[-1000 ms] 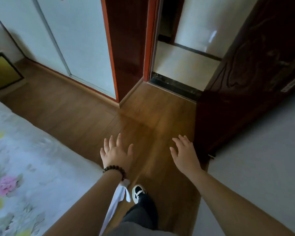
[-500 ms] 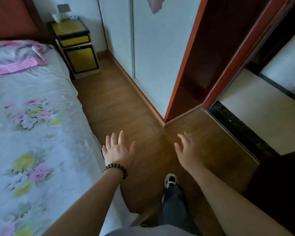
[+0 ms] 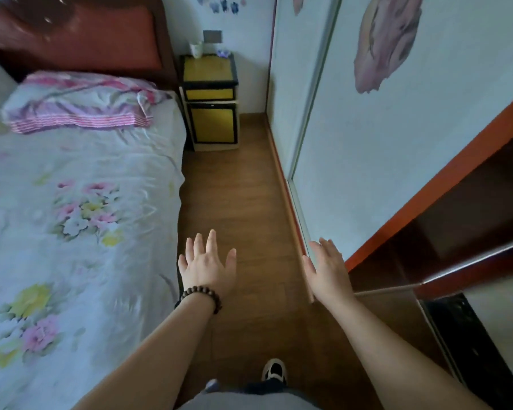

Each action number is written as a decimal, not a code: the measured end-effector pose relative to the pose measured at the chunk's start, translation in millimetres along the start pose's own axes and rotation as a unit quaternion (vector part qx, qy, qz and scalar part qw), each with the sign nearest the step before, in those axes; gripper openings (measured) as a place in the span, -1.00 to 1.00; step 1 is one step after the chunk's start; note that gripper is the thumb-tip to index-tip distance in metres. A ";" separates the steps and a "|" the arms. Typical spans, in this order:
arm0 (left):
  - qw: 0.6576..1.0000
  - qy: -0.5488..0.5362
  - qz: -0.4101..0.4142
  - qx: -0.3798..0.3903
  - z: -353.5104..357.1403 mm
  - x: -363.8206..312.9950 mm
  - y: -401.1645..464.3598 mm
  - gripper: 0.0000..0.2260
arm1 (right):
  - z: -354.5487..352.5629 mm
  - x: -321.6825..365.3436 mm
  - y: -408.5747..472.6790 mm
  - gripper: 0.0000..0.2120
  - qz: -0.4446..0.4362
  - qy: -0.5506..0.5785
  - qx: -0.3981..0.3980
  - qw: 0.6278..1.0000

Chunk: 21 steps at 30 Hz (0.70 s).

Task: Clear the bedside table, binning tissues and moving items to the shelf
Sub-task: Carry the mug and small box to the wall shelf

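- At the far end of the floor strip between bed [image 3: 80, 202] and wardrobe [image 3: 397, 143], the bedside table [image 3: 209, 73] carries a cup [image 3: 196, 50] on its back-left corner.
- A small purple item [image 3: 223, 52], too blurred to identify, lies at its back-right corner.
- The cup looks light, rigid, perhaps breakable; grasp its sides.
- Left hand [image 3: 206, 266] and right hand [image 3: 328, 269] hover with fingers spread, holding nothing.

A home bedroom: a bed [image 3: 80, 202] with floral sheet and pillow [image 3: 77, 102]; a yellow bedside counter [image 3: 209, 99] well beyond the fingers; sliding wardrobe doors [image 3: 397, 143]; wooden floor [image 3: 243, 202].
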<state>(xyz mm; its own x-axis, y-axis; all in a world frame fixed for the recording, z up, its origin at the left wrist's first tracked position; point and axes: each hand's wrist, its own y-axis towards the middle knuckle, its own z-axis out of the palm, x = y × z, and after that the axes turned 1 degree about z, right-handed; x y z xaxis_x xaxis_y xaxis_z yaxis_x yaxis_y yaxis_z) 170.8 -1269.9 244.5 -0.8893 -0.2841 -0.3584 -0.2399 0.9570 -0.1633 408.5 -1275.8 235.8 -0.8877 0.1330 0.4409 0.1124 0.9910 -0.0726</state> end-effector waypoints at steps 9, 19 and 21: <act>0.997 -0.004 -0.073 -0.030 -12.1 -26.1 134.1 -0.38 | 6.4 34.4 174.8 -0.58 -0.054 0.028 0.046 0.997; 0.995 0.007 -0.098 -0.034 -28.3 -13.3 382.4 -0.38 | 63.9 118.2 416.0 -0.58 -0.093 0.003 0.074 0.993; 0.995 0.004 -0.098 -0.033 -44.0 -12.0 436.8 -0.38 | 68.7 147.0 468.5 -0.59 -0.099 -0.004 0.077 0.992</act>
<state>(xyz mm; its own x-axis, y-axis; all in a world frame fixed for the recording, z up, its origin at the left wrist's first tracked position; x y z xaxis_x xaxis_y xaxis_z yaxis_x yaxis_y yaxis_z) 59.6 -845.9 217.9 -0.8260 -0.4654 -0.3179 -0.4338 0.8851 -0.1687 300.0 -793.0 205.1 -0.8890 -0.0655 0.4531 -0.1346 0.9834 -0.1219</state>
